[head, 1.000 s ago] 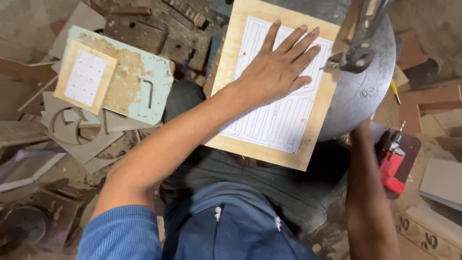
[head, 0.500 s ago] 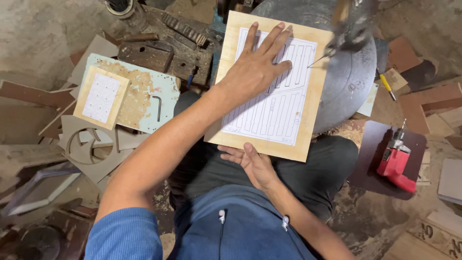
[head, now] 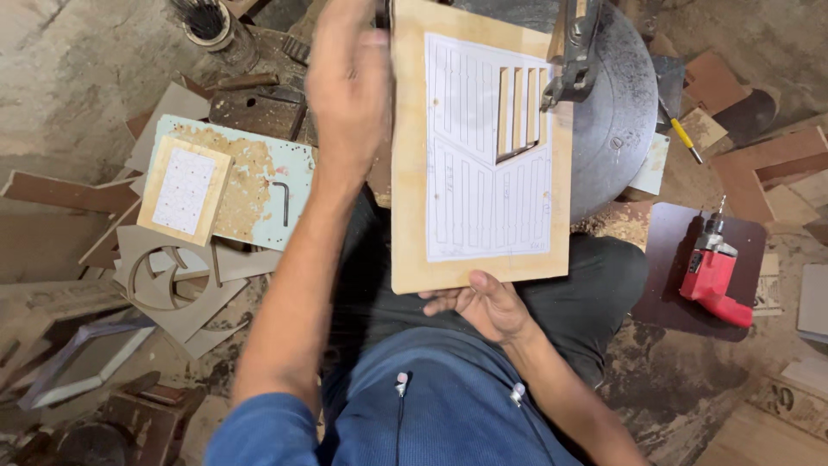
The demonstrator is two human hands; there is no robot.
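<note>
- The wooden board (head: 479,155) with a paper pattern (head: 483,173) glued on lies across the round metal saw table (head: 617,129), its near edge over the person's lap.
- The right hand (head: 483,306) holds the board's near edge from below — fingers curled under, thumb side up.
- The left hand (head: 349,86) is blurred beside the board's left edge; I cannot tell whether it grips.
- Progress, as I judge it: a few slots in the upper right are cut through near the saw blade holder (head: 569,60) — most pattern lines look uncut.
- A red drill (head: 711,276) lies well apart at right.
</note>
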